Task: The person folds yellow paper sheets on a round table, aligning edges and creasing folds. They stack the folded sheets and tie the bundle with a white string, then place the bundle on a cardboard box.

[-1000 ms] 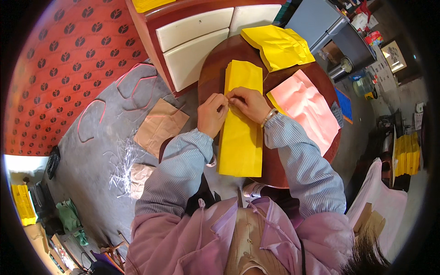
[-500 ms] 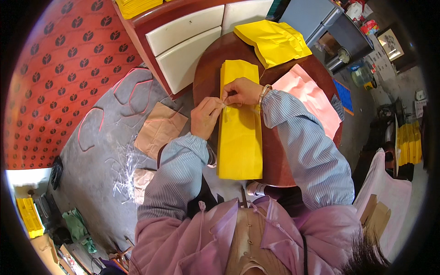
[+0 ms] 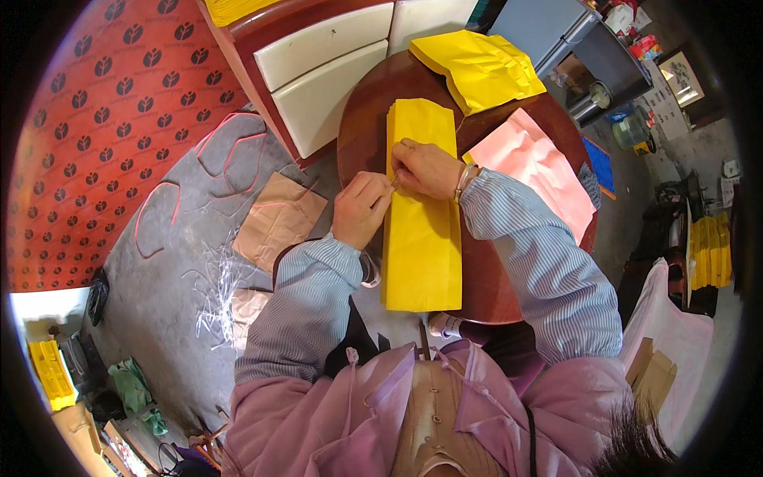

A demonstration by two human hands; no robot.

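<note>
A long bundle of folded yellow paper (image 3: 423, 254) lies lengthwise toward me on the round dark-red table (image 3: 362, 103), its near end reaching past the table edge. Over its left edge, my left hand (image 3: 362, 208) is closed, fingertips pinching what looks like a thin pale string. My right hand (image 3: 429, 168) rests on the bundle's upper half, fingers curled and closed on the same string close to the left fingertips. Most of the string is hidden by my fingers, so how it runs around the paper cannot be made out.
Crumpled yellow paper (image 3: 481, 71) lies at the table's far side, and a pink sheet (image 3: 534, 167) at its right. A cabinet with white drawers (image 3: 326, 48) stands behind. On the floor at left are brown paper (image 3: 280, 219), white strips (image 3: 216, 298) and red cords (image 3: 159, 215).
My right hand has turned over, knuckles now up, and presses lower onto the bundle. The left hand stays by the bundle's left edge. The whole view has shifted slightly.
</note>
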